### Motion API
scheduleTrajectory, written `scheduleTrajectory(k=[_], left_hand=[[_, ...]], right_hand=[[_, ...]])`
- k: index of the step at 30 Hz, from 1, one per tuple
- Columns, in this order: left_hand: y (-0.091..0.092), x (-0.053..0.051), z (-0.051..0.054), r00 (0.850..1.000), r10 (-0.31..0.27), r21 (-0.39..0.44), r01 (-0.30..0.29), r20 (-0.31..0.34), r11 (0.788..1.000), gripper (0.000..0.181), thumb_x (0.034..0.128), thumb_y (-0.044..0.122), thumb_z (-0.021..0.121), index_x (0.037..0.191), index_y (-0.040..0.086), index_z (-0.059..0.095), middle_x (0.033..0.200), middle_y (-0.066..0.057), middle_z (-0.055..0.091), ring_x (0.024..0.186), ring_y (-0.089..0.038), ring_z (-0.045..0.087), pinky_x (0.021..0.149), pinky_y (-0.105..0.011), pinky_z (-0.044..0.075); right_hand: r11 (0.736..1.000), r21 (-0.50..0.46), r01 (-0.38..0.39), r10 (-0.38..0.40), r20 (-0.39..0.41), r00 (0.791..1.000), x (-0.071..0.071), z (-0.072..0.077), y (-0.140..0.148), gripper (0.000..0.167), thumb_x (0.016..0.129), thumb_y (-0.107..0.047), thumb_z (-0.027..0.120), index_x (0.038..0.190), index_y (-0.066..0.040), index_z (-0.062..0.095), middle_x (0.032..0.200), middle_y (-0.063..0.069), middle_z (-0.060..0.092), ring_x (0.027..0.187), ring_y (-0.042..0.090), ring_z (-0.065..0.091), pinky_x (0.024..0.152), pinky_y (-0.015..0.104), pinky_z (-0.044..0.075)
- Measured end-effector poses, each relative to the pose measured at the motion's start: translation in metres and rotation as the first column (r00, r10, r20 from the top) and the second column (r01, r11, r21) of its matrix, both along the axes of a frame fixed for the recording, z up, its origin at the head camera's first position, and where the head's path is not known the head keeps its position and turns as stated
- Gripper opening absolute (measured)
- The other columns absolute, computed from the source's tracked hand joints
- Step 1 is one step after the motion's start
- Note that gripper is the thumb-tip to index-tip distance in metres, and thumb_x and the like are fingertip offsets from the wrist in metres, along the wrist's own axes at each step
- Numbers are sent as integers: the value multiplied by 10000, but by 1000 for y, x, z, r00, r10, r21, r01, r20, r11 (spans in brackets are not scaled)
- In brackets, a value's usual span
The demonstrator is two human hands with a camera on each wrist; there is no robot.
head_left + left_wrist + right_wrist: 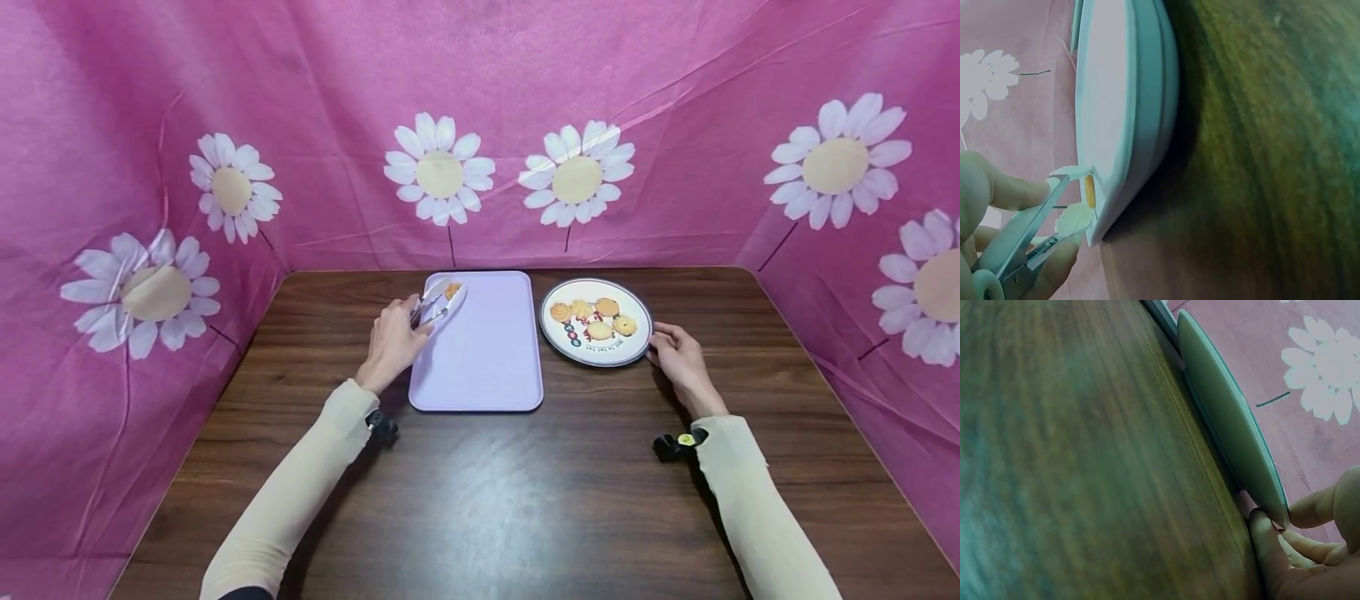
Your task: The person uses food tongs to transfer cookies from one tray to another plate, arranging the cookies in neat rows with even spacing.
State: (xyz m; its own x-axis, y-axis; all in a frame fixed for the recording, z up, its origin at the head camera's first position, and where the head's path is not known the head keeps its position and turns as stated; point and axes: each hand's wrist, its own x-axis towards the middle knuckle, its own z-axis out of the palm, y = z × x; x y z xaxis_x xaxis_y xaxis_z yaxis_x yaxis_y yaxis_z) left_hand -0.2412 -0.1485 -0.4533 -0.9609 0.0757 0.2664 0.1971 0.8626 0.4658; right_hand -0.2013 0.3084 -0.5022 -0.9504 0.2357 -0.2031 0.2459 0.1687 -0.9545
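My left hand [393, 337] holds metal tongs [1029, 215] with pale, broad tips over the far left corner of a lilac tray [483, 358]. Between the tong tips a small golden cookie [1090, 190] sits at the tray's surface. The tips stand apart around it; whether they touch it I cannot tell. With thumb and fingers, my right hand [682, 362] pinches the right rim of a round white plate [628, 346] with a dark edge and printed pattern. Several cookies [600, 331] of different shapes lie on that plate.
Tray and plate stand side by side near the far edge of a dark wooden table [495, 500]. A pink cloth [495, 67] with white daisies hangs behind the table and along both sides. Each wrist carries a small black camera [384, 427].
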Motion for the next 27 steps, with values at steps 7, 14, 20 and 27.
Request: scheduleTrajectory(k=[7, 14, 20, 27], left_hand=[[1, 1, -1, 999, -36, 10, 36, -5, 999, 587, 885, 197, 804, 1415, 22, 620, 1182, -249, 703, 1001, -457, 703, 854, -574, 561], [3, 2, -2, 997, -67, 2, 67, -26, 998, 587, 884, 190, 809, 1407, 0, 619, 1182, -252, 707, 975, -437, 706, 846, -561, 561], [7, 5, -2, 996, -85, 1, 85, -25, 996, 599, 886, 191, 805, 1421, 1, 613, 1195, -240, 711, 972, -424, 714, 835, -550, 568], [14, 11, 1, 994, -110, 1, 110, -27, 994, 619, 882, 202, 808, 1443, 35, 607, 1237, -220, 704, 1000, -428, 720, 838, -556, 575]], right_hand=[[1000, -2, -3, 3, 11, 1000, -1, 0, 1, 534, 1098, -162, 439, 1579, 52, 346, 1128, -116, 587, 914, -130, 550, 801, 65, 515], [1000, -1, -13, 13, 4, 1000, -1, 0, 1, 540, 1100, -163, 435, 1585, 54, 336, 1074, -156, 586, 905, -136, 548, 803, 69, 516], [1000, -17, -14, 14, 3, 1000, 0, 0, 1, 540, 1096, -156, 443, 1584, 50, 339, 996, -214, 578, 906, -129, 553, 803, 69, 517], [1000, -17, -14, 14, -1, 1000, -1, 0, 1, 538, 1094, -152, 448, 1579, 57, 343, 998, -211, 585, 899, -128, 557, 796, 68, 517]])
